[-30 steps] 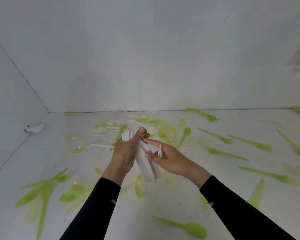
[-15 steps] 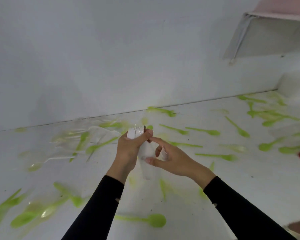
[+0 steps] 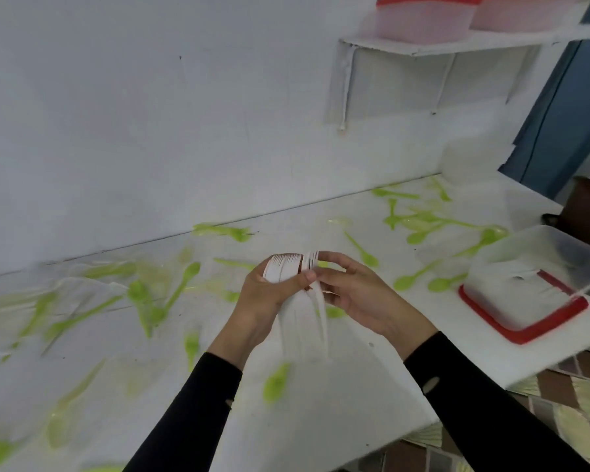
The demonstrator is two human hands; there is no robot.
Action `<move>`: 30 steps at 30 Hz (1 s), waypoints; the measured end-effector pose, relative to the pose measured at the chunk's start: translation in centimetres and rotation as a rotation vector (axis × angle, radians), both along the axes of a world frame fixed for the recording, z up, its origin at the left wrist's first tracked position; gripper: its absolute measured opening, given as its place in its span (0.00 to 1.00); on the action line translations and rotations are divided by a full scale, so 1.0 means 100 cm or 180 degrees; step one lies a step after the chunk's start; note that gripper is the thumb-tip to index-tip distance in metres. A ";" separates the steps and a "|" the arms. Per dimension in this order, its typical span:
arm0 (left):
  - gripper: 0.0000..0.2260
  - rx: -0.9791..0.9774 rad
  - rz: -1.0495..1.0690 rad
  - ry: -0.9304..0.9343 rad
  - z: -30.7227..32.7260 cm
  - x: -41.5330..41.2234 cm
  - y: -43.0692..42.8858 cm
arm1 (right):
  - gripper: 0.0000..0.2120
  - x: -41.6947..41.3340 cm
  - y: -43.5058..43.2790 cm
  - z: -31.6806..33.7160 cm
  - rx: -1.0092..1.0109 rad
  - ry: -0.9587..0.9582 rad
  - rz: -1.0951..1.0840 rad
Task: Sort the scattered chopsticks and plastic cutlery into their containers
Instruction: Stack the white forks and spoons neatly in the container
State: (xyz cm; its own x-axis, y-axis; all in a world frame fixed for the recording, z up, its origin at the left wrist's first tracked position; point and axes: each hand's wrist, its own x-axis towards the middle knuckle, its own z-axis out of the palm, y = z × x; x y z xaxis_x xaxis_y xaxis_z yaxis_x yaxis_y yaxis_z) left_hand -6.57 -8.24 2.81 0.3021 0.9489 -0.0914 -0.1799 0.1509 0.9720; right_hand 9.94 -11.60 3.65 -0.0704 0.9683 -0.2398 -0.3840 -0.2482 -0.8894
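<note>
Both hands hold a stack of white forks (image 3: pixel 297 294) above the surface (image 3: pixel 337 403): left hand (image 3: pixel 269 294) wrapped round it, right hand (image 3: pixel 358 294) pinching its top. Green spoons (image 3: pixel 412 277) lie scattered about, clear container (image 3: pixel 525 284) to the right.

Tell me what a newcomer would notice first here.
Both hands meet mid-frame: the left hand grips a stack of white plastic cutlery and the right hand pinches its top. Bright green spoons lie scattered across the white table. Near its right edge sits a clear tub with a red rim.
</note>
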 end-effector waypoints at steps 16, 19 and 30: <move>0.11 -0.0655 0.0098 -0.1073 0.004 0.181 -0.029 | 0.21 0.136 -0.073 -0.015 0.0720 -0.1568 0.0047; 0.15 -0.0353 0.0136 -0.0885 0.005 0.204 -0.033 | 0.21 0.157 -0.084 -0.015 0.0754 -0.1652 -0.0203; 0.11 -0.0214 -0.0554 -0.0740 0.014 0.305 -0.039 | 0.22 0.238 -0.099 -0.018 0.0863 -0.2067 -0.0838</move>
